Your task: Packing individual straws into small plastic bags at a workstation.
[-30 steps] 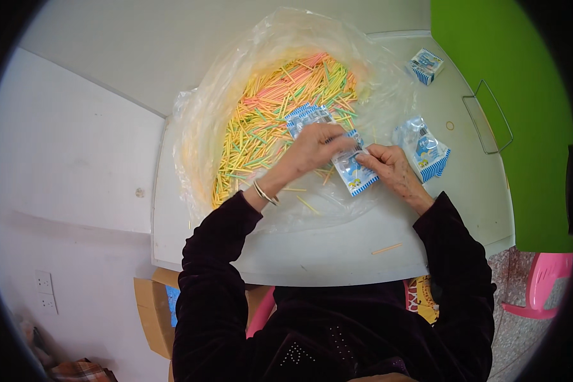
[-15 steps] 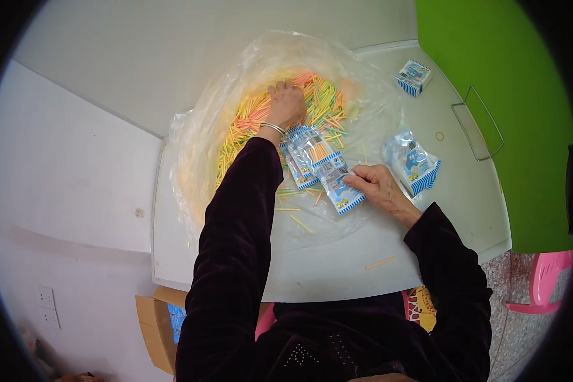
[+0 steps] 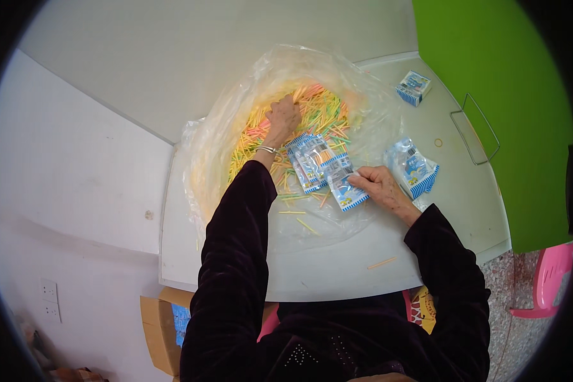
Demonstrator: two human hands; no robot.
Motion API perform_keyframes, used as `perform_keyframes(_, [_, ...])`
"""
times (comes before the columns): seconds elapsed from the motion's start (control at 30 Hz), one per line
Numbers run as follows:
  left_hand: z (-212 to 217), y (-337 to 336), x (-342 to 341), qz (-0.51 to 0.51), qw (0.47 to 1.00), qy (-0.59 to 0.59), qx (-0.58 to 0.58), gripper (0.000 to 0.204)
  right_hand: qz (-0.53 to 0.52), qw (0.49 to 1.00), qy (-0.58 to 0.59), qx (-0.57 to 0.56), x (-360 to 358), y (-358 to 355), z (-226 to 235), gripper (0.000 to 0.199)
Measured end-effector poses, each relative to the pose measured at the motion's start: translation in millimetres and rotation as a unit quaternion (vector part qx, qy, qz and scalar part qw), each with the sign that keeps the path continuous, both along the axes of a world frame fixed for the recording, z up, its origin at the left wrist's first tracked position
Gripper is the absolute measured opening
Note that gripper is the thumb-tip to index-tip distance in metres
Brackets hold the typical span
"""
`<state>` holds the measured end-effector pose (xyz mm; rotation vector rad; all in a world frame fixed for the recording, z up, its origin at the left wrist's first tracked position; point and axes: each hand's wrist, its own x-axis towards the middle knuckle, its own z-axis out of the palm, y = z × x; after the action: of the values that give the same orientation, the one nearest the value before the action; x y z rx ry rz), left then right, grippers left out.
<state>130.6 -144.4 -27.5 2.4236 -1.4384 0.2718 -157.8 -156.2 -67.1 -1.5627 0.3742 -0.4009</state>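
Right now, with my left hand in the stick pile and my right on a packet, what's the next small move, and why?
Probably close the left hand on a pinch of coloured sticks and bring it back to the small packet that the right hand holds; the left hand rests on the pile, fingers curled.

Both forearms enter from the lower edge in dark velvet-like sleeves. The left arm is extended well forward, its wrist bearing a thin bangle; the left hand (image 3: 283, 116) is knuckles-up with fingers curled downward, apparently closed in a pinch, though the fingertips are hidden. The right arm is bent, held closer in. The right hand (image 3: 381, 186) lies low, fingers pointing leftward, thumb and forefinger pressed together.
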Motion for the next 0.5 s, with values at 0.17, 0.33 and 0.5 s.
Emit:
perform_keyframes(0.17, [16.2, 36.6, 4.0, -0.040, 0.961, 0.257, -0.090, 0.028, -0.011, 0.999, -0.023, 0.045, 3.1, -0.1, -5.1, 0.025])
perform_keyframes(0.33, [21.5, 68.1, 10.6, -0.076, 0.880, 0.416, -0.217, 0.026, -0.011, 0.995, -0.038, 0.092, 4.8, -0.1, 5.0, 0.021])
perform_keyframes(0.5, [29.5, 100.7, -4.8, -0.029, 0.734, 0.626, -0.262, 0.021, -0.021, 0.989, -0.087, 0.121, 22.2, 1.5, 28.4, 0.020])
